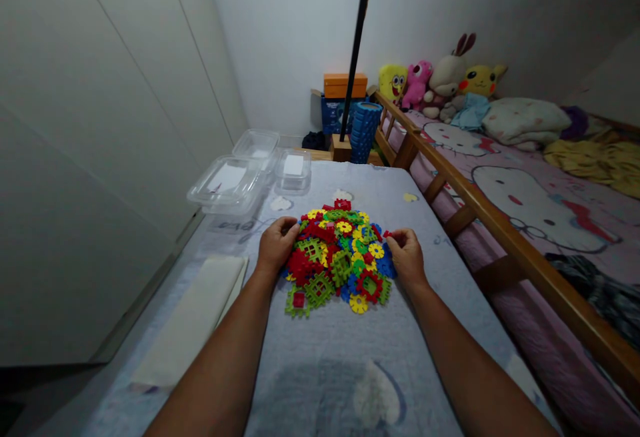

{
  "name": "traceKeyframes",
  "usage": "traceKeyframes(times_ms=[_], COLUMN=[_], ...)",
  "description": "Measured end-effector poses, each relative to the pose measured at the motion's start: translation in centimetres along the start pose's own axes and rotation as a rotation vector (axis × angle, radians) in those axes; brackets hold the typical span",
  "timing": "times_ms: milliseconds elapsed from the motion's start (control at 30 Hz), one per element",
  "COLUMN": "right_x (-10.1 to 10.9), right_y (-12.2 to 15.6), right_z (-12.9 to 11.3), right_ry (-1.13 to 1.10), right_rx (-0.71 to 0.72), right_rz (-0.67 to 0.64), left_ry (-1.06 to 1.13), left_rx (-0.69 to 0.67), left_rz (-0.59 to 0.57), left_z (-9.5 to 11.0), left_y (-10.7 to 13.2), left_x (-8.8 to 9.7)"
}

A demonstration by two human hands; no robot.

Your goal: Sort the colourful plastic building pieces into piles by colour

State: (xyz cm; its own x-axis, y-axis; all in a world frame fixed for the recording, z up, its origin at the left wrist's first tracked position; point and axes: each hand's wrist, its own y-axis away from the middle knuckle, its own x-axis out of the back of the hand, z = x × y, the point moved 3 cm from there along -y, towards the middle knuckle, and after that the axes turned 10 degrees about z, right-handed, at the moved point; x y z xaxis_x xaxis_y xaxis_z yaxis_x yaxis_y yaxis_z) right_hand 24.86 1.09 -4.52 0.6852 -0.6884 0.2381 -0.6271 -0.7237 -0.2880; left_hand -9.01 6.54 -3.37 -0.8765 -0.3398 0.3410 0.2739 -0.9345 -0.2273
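A heap of flat plastic interlocking pieces (340,253), red, green, yellow and blue, lies on a pale blue cloth-covered table (350,357). My left hand (277,243) rests against the heap's left edge with its fingers curled in toward the pieces. My right hand (406,255) is at the heap's right edge, fingers bent and pinched on a small red piece (387,233). What the left fingers hold, if anything, is hidden.
Clear plastic lidded boxes (230,183) and a smaller one (293,169) stand at the table's far left. A white folded sheet (200,310) lies left. A wooden bed rail (500,223) runs along the right, with plush toys (440,80) beyond. A black pole (356,50) rises behind.
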Motion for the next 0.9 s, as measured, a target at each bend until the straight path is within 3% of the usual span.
traceKeyframes(times_ms=[167,333,533,700,900], right_x=[-3.2,-9.7,-15.9,-18.8,-20.9], right_y=[-3.4,-8.6,-12.8,-13.9,-14.0], right_z=[-1.2,-2.8,-2.0,-0.8,-1.0], right_ry=[0.007,0.050,0.298,0.343,0.436], right_rx=[0.010,0.080,0.055,0.034,0.050], right_rz=[-0.050,-0.195,-0.205,-0.220,-0.244], left_ry=[-0.032,-0.046,-0.059,-0.072,-0.073], left_rx=[-0.002,-0.009,-0.031,-0.048,-0.047], left_rz=[-0.009,-0.018,-0.022,-0.020,-0.015], left_z=[0.0,-0.1,0.0,0.1,-0.1], left_y=[0.0,0.1,0.2,0.1,0.1], left_x=[0.0,0.0,0.2,0.2,0.1])
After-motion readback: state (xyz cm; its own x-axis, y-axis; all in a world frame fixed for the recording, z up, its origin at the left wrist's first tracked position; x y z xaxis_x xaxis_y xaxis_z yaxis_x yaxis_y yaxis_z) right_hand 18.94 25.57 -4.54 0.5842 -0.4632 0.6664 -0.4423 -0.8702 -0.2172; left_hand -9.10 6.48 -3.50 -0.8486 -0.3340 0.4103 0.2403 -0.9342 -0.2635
